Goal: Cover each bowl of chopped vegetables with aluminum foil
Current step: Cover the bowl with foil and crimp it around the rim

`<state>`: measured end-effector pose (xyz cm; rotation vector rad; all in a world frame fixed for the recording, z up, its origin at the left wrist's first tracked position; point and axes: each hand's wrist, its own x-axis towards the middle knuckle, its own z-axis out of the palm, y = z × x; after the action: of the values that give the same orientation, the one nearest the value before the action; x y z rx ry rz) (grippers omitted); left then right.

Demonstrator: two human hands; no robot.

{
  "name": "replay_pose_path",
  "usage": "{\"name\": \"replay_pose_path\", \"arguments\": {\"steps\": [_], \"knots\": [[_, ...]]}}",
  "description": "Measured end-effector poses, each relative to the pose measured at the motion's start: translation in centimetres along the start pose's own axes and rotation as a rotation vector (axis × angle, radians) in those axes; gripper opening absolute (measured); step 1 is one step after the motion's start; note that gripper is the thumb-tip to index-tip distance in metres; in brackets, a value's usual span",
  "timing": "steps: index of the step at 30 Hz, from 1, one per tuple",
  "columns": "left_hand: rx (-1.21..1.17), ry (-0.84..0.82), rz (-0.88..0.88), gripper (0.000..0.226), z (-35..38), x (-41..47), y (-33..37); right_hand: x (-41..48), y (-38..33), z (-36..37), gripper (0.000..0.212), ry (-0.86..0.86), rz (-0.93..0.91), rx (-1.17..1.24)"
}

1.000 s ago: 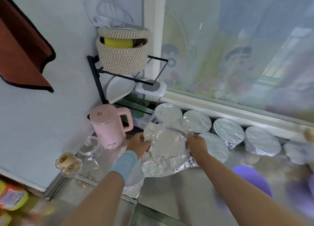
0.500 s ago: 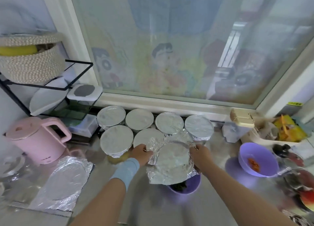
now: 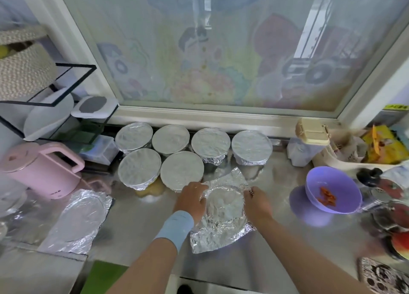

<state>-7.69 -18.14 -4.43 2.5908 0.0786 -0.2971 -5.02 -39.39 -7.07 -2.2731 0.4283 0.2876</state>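
Note:
A crinkled sheet of aluminum foil (image 3: pixel 223 214) lies over a bowl on the steel counter, hiding the bowl under it. My left hand (image 3: pixel 192 199) presses the foil's left edge with curled fingers. My right hand (image 3: pixel 256 202) grips its right edge. Just behind stand several foil-covered bowls (image 3: pixel 181 175) in two rows below the window. An open purple bowl (image 3: pixel 332 190) with red chopped pieces sits to the right.
A spare shaped foil sheet (image 3: pixel 79 220) lies at the left, near a pink kettle (image 3: pixel 42 169). A black wire rack (image 3: pixel 66 103) with a woven basket (image 3: pixel 24 70) stands at the far left. Containers and red vegetables (image 3: pixel 396 216) crowd the right edge.
The view swung right from the kettle corner. Both hands carried the foil sheet to the right and lowered it onto the purple bowl, which is now hidden beneath it.

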Motion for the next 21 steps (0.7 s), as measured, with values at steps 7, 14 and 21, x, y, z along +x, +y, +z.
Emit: {"name": "replay_pose_path", "arguments": {"steps": [7,14,21], "knots": [[-0.210,-0.037,-0.145,0.046,0.7,-0.6,-2.2,-0.3,0.9,1.5,0.025,-0.094,-0.036,-0.060],[-0.367,-0.151,-0.265,0.048,1.5,-2.1,-2.3,-2.1,2.7,1.1,0.025,-0.096,0.034,-0.066],[-0.067,0.089,-0.144,0.036,0.2,-3.3,-1.6,-3.4,1.6,-0.4,0.040,0.031,-0.087,-0.021]]}}
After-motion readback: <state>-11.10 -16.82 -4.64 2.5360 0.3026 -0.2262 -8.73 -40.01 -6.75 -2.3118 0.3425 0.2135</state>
